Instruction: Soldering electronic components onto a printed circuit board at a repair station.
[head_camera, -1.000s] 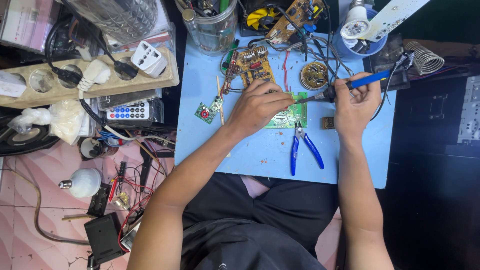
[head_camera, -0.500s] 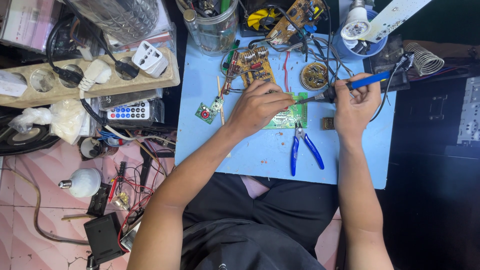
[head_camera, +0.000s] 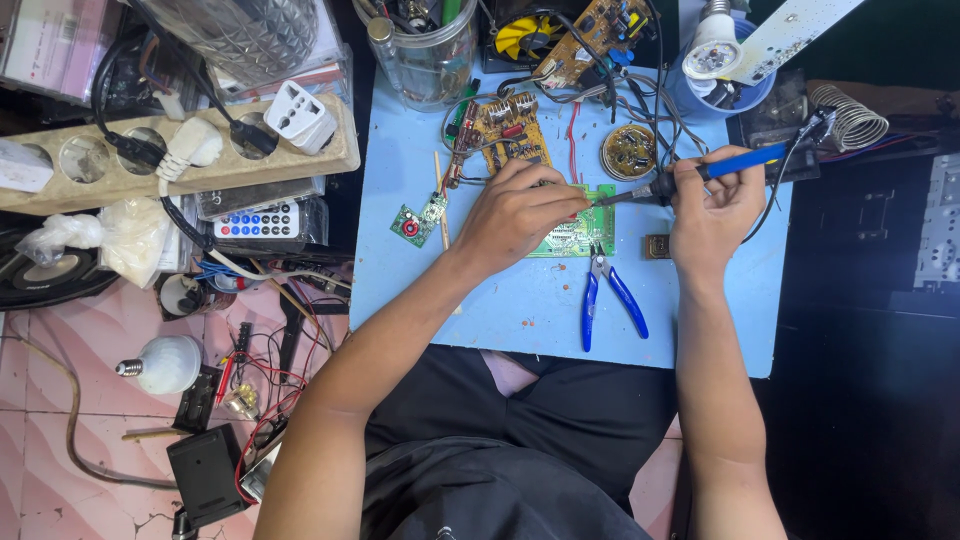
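Note:
A green circuit board (head_camera: 585, 232) lies on the light blue table (head_camera: 520, 300). My left hand (head_camera: 515, 215) rests on the board's left part, fingers curled, pinching something thin that I cannot make out. My right hand (head_camera: 712, 210) grips a blue-handled soldering iron (head_camera: 700, 172), its tip pointing left and touching the board's upper edge close to my left fingers. Blue-handled pliers (head_camera: 608, 295) lie just below the board.
A brown circuit board (head_camera: 505, 135), a small green board (head_camera: 415, 220) and a round board (head_camera: 630, 152) lie on the table. A clear jar (head_camera: 425, 45) of tools, a coiled iron stand (head_camera: 850, 118), a power strip (head_camera: 180, 160) and a remote (head_camera: 255, 222) surround it.
Both hands hold nearly the same pose; the iron tip stays at the board.

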